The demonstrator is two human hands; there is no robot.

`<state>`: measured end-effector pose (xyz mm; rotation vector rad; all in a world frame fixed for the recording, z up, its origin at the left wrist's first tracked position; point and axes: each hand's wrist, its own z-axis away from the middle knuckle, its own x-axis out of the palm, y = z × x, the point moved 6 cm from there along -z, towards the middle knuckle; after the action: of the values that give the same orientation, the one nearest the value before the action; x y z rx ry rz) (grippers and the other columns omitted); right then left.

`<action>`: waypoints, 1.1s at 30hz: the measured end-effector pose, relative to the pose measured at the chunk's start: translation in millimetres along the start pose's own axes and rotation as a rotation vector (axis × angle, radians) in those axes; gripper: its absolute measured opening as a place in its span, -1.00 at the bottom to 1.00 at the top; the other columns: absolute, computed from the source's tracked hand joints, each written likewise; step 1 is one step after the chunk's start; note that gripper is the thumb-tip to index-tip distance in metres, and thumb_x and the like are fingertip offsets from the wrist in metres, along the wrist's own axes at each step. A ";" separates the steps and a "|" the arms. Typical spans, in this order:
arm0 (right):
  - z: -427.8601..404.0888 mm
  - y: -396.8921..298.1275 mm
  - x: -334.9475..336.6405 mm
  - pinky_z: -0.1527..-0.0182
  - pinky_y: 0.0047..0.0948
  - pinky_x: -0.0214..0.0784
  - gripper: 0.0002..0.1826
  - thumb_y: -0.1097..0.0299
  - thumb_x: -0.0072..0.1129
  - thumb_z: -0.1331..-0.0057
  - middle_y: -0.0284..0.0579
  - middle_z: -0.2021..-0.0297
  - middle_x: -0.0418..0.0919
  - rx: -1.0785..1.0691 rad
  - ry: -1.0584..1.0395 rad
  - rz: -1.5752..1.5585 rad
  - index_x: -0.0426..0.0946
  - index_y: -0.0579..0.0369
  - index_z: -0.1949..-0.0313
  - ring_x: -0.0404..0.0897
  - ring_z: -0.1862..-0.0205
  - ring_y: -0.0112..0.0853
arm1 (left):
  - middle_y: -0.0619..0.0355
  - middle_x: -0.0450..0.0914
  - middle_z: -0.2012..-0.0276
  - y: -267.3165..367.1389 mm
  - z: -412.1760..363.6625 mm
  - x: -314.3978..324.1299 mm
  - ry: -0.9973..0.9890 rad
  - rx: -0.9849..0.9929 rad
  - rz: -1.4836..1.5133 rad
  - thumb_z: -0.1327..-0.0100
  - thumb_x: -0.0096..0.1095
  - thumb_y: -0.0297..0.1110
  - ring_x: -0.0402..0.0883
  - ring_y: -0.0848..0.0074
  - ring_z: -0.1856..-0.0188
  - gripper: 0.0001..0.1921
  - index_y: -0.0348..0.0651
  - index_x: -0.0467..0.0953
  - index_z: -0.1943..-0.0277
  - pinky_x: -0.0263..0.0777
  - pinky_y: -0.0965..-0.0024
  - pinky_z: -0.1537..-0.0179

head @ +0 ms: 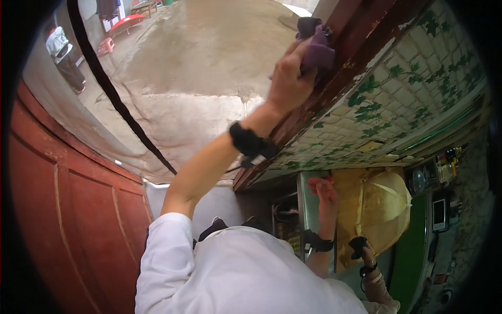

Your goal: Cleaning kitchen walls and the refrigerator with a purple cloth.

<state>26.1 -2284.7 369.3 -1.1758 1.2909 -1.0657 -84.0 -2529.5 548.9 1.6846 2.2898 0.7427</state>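
My left hand [292, 74] is stretched up and to the right, closed on a crumpled purple cloth [319, 53]. The cloth lies against the worn dark red wooden door frame [345, 59]. Its darker end sticks up above my fingers. My right hand [323, 192] hangs lower right over the edge of a metal-topped counter [306, 196], fingers loosely bent and apart, with nothing visible in it. Both of my wrists wear black bands. A translucent curtain [129, 129] with a dark edge strip hangs in the doorway to the left of my left arm.
Red door panels [86, 196] stand at left. Right of my right hand are a wooden board [345, 235] and a yellowish folding food cover [386, 204]. Another person's hand [368, 257], by a black object, is near the cover. A person [62, 51] stands outside, beyond the curtain.
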 end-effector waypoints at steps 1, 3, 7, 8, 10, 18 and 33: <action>-2.9 -1.7 1.8 0.20 -0.57 0.32 -0.75 0.30 0.00 -0.31 -0.20 0.32 0.57 -0.015 0.014 0.004 0.51 0.23 0.19 0.50 0.26 -0.54 | -0.09 0.53 0.19 0.5 10.1 8.1 0.064 0.080 0.004 -0.10 0.02 -0.65 0.53 0.24 0.19 -0.65 -0.32 0.38 0.00 0.37 0.35 0.11; -2.9 -1.6 -0.9 0.20 -0.57 0.33 -0.75 0.29 -0.01 -0.31 -0.19 0.32 0.57 -0.079 0.039 0.012 0.52 0.22 0.19 0.50 0.26 -0.52 | -0.21 0.46 0.05 -35.2 65.4 4.3 0.053 -0.081 -0.043 -0.01 0.04 -0.70 0.48 -0.01 0.05 -0.49 -0.29 0.32 -0.10 0.38 0.26 0.06; 6.5 27.5 4.3 0.21 -0.55 0.34 -0.75 0.29 -0.02 -0.31 -0.16 0.27 0.58 0.068 -0.004 -0.042 0.52 0.21 0.19 0.53 0.23 -0.48 | -0.17 0.46 0.03 -102.5 199.4 -35.0 -0.126 -0.405 -0.192 -0.03 -0.01 -0.65 0.49 0.08 0.03 -0.53 -0.29 0.35 -0.09 0.36 0.29 0.02; 8.6 30.5 1.0 0.20 -0.54 0.33 -0.74 0.28 -0.02 -0.32 -0.17 0.26 0.58 0.099 -0.011 -0.023 0.52 0.21 0.19 0.53 0.22 -0.48 | -0.17 0.46 0.04 -112.2 216.0 -31.2 -0.183 -0.525 -0.186 -0.04 -0.03 -0.63 0.48 0.08 0.02 -0.54 -0.31 0.35 -0.08 0.34 0.30 -0.01; 6.1 39.2 1.9 0.19 -0.54 0.33 -0.74 0.27 -0.02 -0.32 -0.17 0.25 0.58 0.118 -0.027 -0.011 0.52 0.21 0.18 0.53 0.21 -0.47 | -0.18 0.46 0.04 -109.5 196.6 -27.3 -0.161 -0.547 -0.149 -0.05 -0.04 -0.61 0.45 0.07 -0.02 -0.56 -0.33 0.35 -0.07 0.29 0.31 -0.05; -28.7 33.4 16.6 0.16 -0.53 0.33 -0.69 0.19 0.01 -0.32 -0.17 0.23 0.58 -0.021 -0.079 -0.071 0.51 0.20 0.15 0.54 0.19 -0.47 | -0.29 0.31 -0.10 -34.3 69.3 3.9 -0.081 -0.184 -0.043 0.00 -0.05 -0.66 0.27 -0.05 -0.16 -0.47 -0.38 0.27 -0.13 0.18 0.27 -0.16; -39.7 27.3 -19.6 0.17 -0.46 0.37 -0.67 0.20 0.00 -0.32 -0.12 0.27 0.58 -0.046 0.019 -0.115 0.53 0.25 0.18 0.56 0.22 -0.41 | 0.10 0.51 0.63 146.2 -241.6 9.3 -0.179 0.192 -0.018 -0.24 0.02 -0.27 0.51 0.51 0.62 -0.76 -0.28 0.49 0.22 0.36 0.47 0.56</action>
<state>-15.8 -2263.2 347.1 -1.2902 1.2809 -1.1379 -72.6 -2554.5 830.1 1.7290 2.3081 0.3601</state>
